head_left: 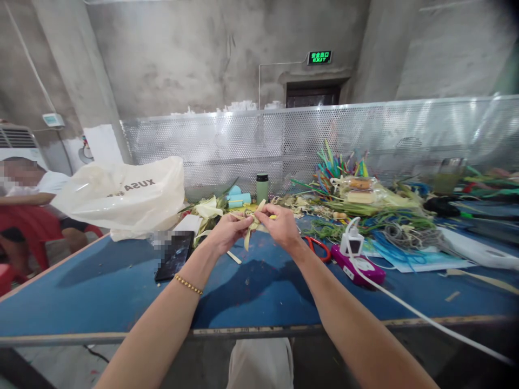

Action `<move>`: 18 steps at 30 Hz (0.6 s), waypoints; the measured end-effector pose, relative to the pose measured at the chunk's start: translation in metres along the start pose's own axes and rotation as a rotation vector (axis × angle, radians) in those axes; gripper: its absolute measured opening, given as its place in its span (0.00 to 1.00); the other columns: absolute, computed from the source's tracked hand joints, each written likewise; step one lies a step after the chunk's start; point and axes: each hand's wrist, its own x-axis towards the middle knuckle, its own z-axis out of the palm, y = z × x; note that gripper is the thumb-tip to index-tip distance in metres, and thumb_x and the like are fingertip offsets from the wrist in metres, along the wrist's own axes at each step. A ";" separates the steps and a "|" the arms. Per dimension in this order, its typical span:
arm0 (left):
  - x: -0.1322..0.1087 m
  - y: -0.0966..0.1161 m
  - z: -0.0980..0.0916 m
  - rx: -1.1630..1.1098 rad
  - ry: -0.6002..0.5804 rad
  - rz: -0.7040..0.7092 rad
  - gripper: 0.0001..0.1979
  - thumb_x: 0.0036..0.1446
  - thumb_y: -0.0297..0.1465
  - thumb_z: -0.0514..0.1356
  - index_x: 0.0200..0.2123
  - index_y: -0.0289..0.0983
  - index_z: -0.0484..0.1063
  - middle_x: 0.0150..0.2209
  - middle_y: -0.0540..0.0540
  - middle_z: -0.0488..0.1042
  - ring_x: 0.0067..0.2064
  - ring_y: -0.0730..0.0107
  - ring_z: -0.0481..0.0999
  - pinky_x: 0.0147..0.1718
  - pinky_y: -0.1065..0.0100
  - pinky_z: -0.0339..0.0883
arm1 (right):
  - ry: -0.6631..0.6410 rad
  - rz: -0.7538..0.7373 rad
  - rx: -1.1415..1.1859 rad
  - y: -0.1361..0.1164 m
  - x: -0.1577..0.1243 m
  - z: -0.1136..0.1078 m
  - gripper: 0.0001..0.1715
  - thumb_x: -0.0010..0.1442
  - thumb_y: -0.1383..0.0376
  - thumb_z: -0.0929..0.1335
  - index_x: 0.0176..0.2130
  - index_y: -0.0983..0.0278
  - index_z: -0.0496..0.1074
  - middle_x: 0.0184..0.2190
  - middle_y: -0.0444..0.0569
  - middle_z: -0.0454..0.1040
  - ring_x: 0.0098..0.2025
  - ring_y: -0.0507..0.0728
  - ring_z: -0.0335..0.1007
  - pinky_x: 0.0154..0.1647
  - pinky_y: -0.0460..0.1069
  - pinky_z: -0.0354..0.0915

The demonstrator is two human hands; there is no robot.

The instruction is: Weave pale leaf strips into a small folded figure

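Over the middle of the blue table, my left hand [230, 231] and my right hand [279, 222] meet fingertip to fingertip. Both are closed, pinching a small piece of pale yellow leaf strips [247, 239]; some strip ends stick out above and hang below the fingers. How the strips cross between my thumbs is too small to make out. A loose pale strip [234, 257] lies on the table just below my left hand. Beyond the hands are a green bottle with a black lid [262, 189] and light blue rolls [238, 199].
On the left stand a white plastic bag [125, 197] and a dark phone [175, 256]. Red-handled scissors [318, 248], a purple power socket [357, 267] and its white cable [401, 307] lie right. Green strands [389, 219] pile up behind. A person [48, 189] sits far left.
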 end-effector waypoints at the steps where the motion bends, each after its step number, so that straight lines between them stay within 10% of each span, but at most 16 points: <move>1: 0.000 0.001 0.000 0.020 -0.012 0.011 0.13 0.42 0.34 0.70 0.24 0.31 0.73 0.22 0.50 0.68 0.23 0.80 0.63 0.24 0.72 0.57 | -0.006 0.002 0.009 0.000 0.000 0.000 0.14 0.56 0.58 0.66 0.24 0.64 0.70 0.22 0.44 0.71 0.26 0.51 0.64 0.31 0.45 0.58; 18: -0.002 0.003 0.004 -0.124 -0.030 -0.116 0.13 0.43 0.33 0.70 0.29 0.30 0.74 0.24 0.47 0.72 0.24 0.76 0.71 0.26 0.72 0.63 | 0.089 0.051 -0.035 -0.002 -0.004 0.009 0.10 0.59 0.62 0.62 0.28 0.63 0.65 0.24 0.46 0.70 0.26 0.52 0.62 0.29 0.46 0.57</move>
